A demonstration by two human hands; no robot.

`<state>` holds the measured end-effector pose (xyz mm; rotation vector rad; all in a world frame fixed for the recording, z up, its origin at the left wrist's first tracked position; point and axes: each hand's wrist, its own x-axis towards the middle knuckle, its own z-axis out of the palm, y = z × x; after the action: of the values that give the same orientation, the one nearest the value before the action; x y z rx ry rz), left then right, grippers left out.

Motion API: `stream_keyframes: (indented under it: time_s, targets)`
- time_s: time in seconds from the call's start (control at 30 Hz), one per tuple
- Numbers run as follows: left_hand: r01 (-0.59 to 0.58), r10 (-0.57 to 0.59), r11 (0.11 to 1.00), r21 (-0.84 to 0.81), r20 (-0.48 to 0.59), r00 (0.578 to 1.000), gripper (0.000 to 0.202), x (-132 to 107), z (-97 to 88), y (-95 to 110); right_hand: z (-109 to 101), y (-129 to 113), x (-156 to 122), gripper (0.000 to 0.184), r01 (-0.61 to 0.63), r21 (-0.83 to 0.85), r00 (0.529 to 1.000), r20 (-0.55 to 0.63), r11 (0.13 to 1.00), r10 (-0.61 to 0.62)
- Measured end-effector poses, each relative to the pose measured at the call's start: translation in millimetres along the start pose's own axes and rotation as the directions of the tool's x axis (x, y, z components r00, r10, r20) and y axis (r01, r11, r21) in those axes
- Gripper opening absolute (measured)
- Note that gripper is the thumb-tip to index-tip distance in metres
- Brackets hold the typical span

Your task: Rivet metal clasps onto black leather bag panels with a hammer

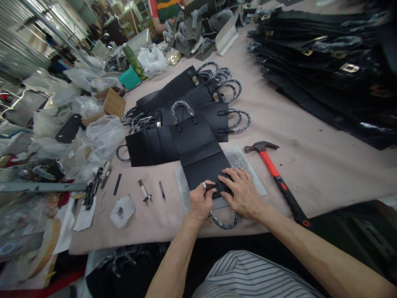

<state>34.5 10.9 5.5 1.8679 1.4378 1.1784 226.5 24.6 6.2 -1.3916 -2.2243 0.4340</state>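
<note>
A black bag panel (201, 159) with wrapped handles at both ends lies across a translucent board (259, 182). In my left hand (200, 203), closed near the panel's lower edge, is a short metal punch (209, 186); its tip is hard to make out. My right hand (243, 191) rests on the panel with fingers spread, just right of the punch. One wrapped handle (225, 225) sticks out below both hands. To the right lies a claw hammer (276, 174) with a red and black grip.
More black bag panels (151, 145) overlap behind the work. A tall stack of black pieces (325, 74) fills the far right. Calipers (144, 191), a thin metal rod (162, 191) and a crumpled plastic bag (122, 211) lie left. Another person's sleeve (167, 10) shows at the back.
</note>
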Motion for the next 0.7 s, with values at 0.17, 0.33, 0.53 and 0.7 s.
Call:
stream_keyframes:
  time_s: [0.17,0.33,0.53,0.7]
  targets:
    - [0.042,-0.042,0.999,0.030,0.006,0.999,0.013,5,2.6,4,-10,12,-5,0.044,0.041,0.166,0.991,-0.130,0.985,-0.019]
    - [0.028,-0.028,1.000,0.010,-0.006,1.000,0.012,2,3.3,2,-38,51,-42,0.041,-0.274,-0.069,0.929,-0.275,0.959,0.246]
    - [-0.008,0.008,0.999,0.035,-0.013,1.000,0.014,1,5.9,0,-65,92,-66,0.027,-0.665,0.019,0.746,0.036,0.746,0.665]
    - [-0.010,0.011,1.000,0.027,-0.057,0.998,0.016,2,8.3,1,-89,67,-34,0.015,-0.753,0.545,0.645,0.495,0.370,0.582]
